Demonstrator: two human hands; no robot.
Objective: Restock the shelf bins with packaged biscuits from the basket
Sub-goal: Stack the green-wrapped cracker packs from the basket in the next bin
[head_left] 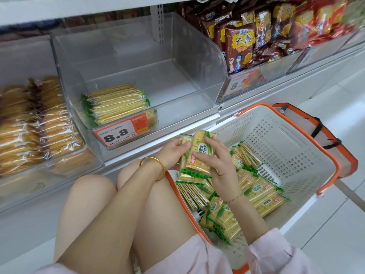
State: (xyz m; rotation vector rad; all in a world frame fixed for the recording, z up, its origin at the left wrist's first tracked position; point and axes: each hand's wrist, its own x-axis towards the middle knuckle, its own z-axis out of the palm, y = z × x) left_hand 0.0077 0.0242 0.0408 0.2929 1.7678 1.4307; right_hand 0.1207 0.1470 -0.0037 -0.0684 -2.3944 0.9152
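Many biscuit packets point(258, 196), green and yellow, lie heaped in the white, orange-rimmed basket point(292, 151) at four o'clock, just beside the bare knees point(94, 194) that fill six o'clock. Above the basket's near corner, close to the centre of the frame, a person gathers a held stack point(198, 155) of a few packets. The left hand point(171, 153), a gold bangle point(158, 167) at its wrist, has its grip curled round the stack's left edge. The right hand point(218, 167) has its grip pinching the stack from the right, with fingers laid over the printed face. The stack has not yet reached the shelf. Beyond it at eleven o'clock stands the clear bin point(189, 62), marked by a red price label point(120, 132) reading 8.8. Only one shelved row point(116, 104) of matching packets stands on edge in the bin's front-left corner, and its middle, right side and back are bare. By that showing the restocking looks barely begun, with the stack in hand and most of the basket's load left to place. Further out, round biscuits point(39, 125) in clear wrap fill the bin at nine o'clock. Brown snack packs point(240, 44) crowd the one at one o'clock, and both appear well stocked.
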